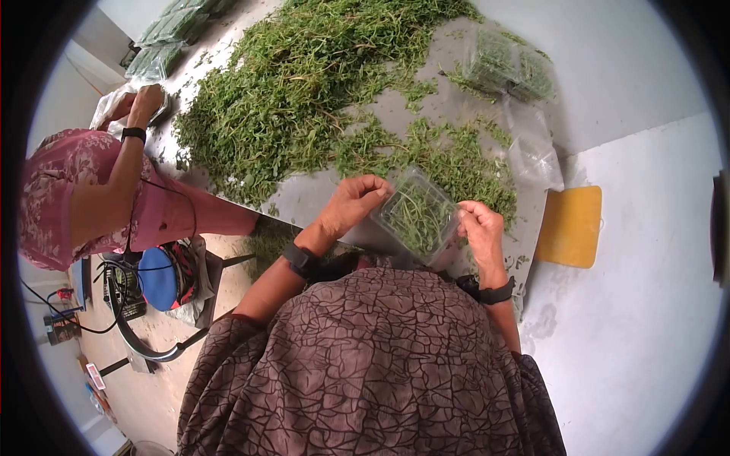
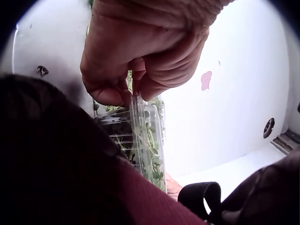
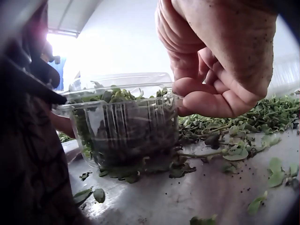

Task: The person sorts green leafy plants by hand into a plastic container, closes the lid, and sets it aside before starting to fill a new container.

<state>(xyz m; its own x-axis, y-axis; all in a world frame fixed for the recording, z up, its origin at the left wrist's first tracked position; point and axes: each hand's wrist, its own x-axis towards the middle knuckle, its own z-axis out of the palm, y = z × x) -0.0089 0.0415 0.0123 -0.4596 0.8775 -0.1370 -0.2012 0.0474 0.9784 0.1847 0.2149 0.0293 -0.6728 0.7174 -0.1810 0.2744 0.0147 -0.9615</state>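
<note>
A clear plastic box (image 1: 418, 216) filled with green leafy stems is held between both hands at the table's near edge. My left hand (image 1: 351, 204) pinches its left corner; in the left wrist view the thumb and fingers of that hand (image 2: 145, 51) grip the rim. On the opposite side my right hand (image 1: 483, 228) pinches the box's edge, and the right wrist view shows this hand (image 3: 218, 61) with thumb and finger on the rim of the box (image 3: 124, 126). Leaves lie under and beside it.
A large heap of greens (image 1: 304, 83) spreads over the metal table (image 1: 304, 199). Filled clear boxes (image 1: 506, 64) and a plastic bag (image 1: 532, 144) lie at the right. Another person (image 1: 99, 182) works at the left near more packed boxes (image 1: 171, 30). A yellow stool (image 1: 570, 226) stands at the right.
</note>
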